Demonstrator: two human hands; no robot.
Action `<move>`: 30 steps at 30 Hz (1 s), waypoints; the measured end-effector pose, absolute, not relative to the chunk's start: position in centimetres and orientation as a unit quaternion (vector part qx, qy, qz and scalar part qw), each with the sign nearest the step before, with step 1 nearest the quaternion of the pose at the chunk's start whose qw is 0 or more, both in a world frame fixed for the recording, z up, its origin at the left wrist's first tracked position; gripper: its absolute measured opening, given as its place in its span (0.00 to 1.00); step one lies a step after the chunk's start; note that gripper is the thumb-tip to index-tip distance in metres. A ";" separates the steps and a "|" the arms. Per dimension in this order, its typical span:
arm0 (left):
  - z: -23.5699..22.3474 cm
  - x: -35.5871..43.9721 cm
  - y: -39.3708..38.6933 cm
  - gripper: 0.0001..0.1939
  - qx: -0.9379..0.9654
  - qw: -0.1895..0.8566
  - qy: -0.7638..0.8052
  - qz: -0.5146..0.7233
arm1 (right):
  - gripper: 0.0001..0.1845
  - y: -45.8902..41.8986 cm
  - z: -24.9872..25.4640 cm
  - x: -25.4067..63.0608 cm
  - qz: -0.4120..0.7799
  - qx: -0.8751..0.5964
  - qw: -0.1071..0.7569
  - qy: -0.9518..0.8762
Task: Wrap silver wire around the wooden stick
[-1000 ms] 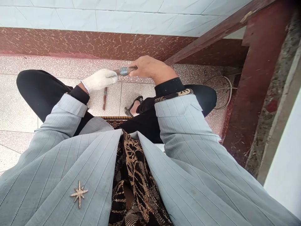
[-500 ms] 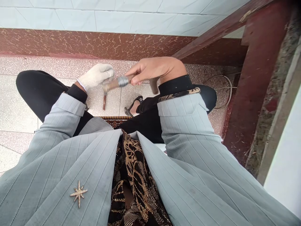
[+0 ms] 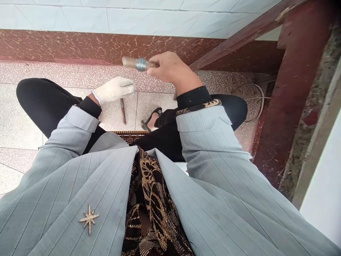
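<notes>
My right hand [image 3: 167, 69] is bare and closed round a brown wooden stick [image 3: 130, 62]. Grey wire is wound round it just ahead of my fingers, and its blunt end points left, raised above my other hand. Part of a brown piece shows under my right wrist, mostly hidden. My left hand [image 3: 115, 89] wears a white knitted glove, its fingers closed. From beneath the glove a thin reddish-brown rod [image 3: 123, 112] slants down; its upper end is hidden by my fingers. The stick and the glove are apart.
A tiled wall with a brown marbled base [image 3: 80, 46] runs ahead. Reddish-brown wooden beams [image 3: 295, 96] stand at the right, near a pale looped cable [image 3: 262, 106]. A woven edge [image 3: 130, 133] and a black shoe [image 3: 154, 115] show below my hands on the speckled floor.
My right hand has lifted the wooden stick up and away from the gloved hand. My left hand has shifted slightly right, and the thin rod has moved right with it.
</notes>
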State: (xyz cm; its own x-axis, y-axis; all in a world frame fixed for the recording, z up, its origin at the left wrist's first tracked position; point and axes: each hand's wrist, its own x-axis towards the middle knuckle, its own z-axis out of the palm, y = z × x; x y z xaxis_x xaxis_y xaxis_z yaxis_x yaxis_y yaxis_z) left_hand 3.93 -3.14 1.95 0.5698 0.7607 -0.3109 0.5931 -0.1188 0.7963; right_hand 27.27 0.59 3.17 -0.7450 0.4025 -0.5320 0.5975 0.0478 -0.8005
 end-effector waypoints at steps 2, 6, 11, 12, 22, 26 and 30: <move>1.7 3.9 -3.0 0.13 0.749 0.466 0.464 0.077 | 0.33 0.6 3.0 27.7 -0.575 0.359 0.091 0.730; 1.1 3.4 -2.7 0.11 0.761 0.450 0.465 0.047 | 0.23 1.3 2.2 28.0 -0.489 0.401 0.157 0.759; 0.7 2.9 -2.4 0.12 0.783 0.429 0.447 0.052 | 0.17 2.4 1.2 27.4 -0.443 0.403 0.233 0.766; 0.6 2.8 -2.3 0.13 0.783 0.428 0.448 0.055 | 0.18 2.4 1.2 27.3 -0.457 0.393 0.239 0.761; 0.3 2.8 -2.4 0.16 0.660 0.570 0.423 0.248 | 0.46 0.6 6.3 29.2 -0.536 0.367 -0.016 0.760; 0.9 3.0 -2.9 0.14 0.657 0.600 0.409 0.201 | 0.65 0.9 5.8 29.1 -0.484 0.399 0.004 0.779; 2.2 3.3 -3.3 0.15 0.678 0.577 0.427 0.157 | 0.65 1.9 3.1 28.5 -0.516 0.451 0.060 0.726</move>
State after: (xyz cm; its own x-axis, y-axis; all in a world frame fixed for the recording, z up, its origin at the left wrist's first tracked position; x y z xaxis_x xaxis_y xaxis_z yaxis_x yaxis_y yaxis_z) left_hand 3.33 -3.25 2.24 0.5851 0.7610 -0.2802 0.3984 0.0312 0.9167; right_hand 28.53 1.90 3.11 -0.5862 0.5920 -0.5531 0.7165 0.0602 -0.6950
